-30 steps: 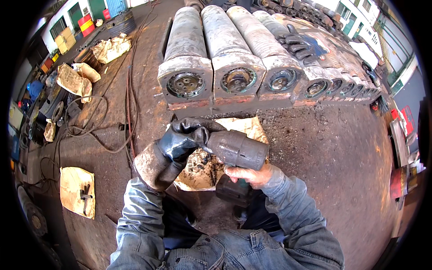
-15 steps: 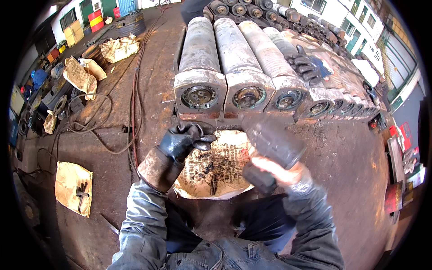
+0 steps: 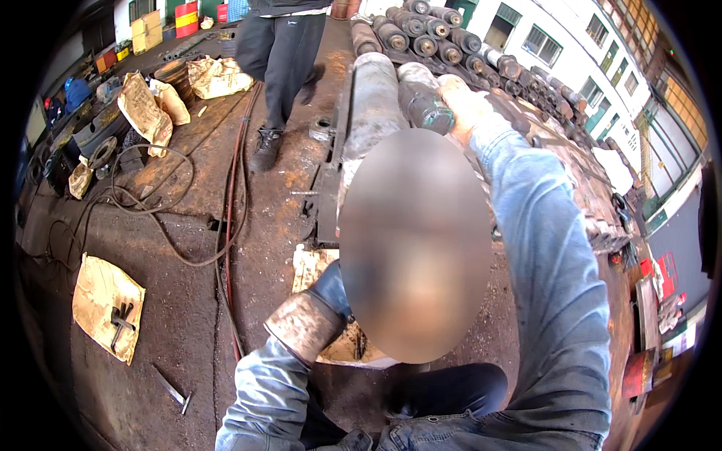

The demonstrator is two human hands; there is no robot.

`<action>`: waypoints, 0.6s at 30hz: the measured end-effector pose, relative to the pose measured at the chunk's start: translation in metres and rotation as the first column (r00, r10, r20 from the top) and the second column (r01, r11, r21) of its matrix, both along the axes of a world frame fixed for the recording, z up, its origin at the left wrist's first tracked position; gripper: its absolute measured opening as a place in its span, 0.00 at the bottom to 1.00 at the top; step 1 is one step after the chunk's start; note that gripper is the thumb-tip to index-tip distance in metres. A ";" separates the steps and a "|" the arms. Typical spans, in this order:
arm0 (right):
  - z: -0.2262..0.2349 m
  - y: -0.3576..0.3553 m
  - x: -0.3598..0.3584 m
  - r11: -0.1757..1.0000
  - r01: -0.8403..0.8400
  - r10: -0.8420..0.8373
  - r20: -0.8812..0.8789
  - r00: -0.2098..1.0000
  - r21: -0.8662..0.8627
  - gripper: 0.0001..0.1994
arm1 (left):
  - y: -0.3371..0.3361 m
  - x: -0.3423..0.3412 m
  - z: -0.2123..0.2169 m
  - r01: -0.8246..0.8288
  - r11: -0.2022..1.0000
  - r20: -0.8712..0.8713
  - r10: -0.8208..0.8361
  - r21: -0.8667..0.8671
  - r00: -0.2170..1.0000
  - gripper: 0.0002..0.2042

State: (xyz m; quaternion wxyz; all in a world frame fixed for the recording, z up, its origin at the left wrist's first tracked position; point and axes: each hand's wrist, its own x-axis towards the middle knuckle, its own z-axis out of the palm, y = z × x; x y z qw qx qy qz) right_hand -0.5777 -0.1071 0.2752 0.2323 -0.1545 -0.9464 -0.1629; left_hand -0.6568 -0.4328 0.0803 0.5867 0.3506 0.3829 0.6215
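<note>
Reaching forward, the right hand [image 3: 460, 101] rested on the rusty rollers [image 3: 376, 98], which lay side by side on the workshop floor [image 3: 188, 323]. The fingers lay spread over the top of one roller near its end; whether they closed around anything could not be determined. The left hand [image 3: 331, 289], in a worn leather glove with a stiff cuff, sat below the rollers beside a sheet of cardboard [image 3: 308, 267]; a blurred patch hid its fingers, so its state could not be told.

Risk, as judged: the rollers are round and packed loosely, so a push from the right hand could shift one toward the person's knees. A red hose [image 3: 235, 180] ran left of the rollers and could snag a foot. A second person [image 3: 282, 45] stood beyond it, close to the roller ends.

Containers: crumpled paper sacks [image 3: 143, 109] lay far left of the rollers, contents not visible. Red and yellow drums [image 3: 186, 16] stood behind them, contents likewise hidden.
</note>
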 end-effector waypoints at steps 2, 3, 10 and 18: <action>-0.024 -0.001 -0.052 0.780 -0.535 0.434 -0.335 0.836 -0.325 0.17 | -0.005 -0.015 -0.009 -0.001 1.000 0.058 0.001 0.000 0.998 0.12; -0.029 0.001 -0.057 0.986 -0.141 0.125 -0.162 0.979 -0.092 0.15 | -0.010 -0.017 -0.013 -0.049 0.998 0.090 0.053 -0.043 0.995 0.12; -0.039 -0.001 -0.079 0.908 0.402 -0.382 0.159 0.910 -0.115 0.19 | -0.014 -0.037 -0.020 0.072 0.997 -0.005 -0.072 -0.001 0.997 0.16; -0.001 -0.074 -0.086 0.873 0.373 -0.367 0.078 0.927 -0.314 0.17 | -0.011 -0.026 -0.012 0.067 0.996 -0.006 -0.067 -0.051 0.998 0.16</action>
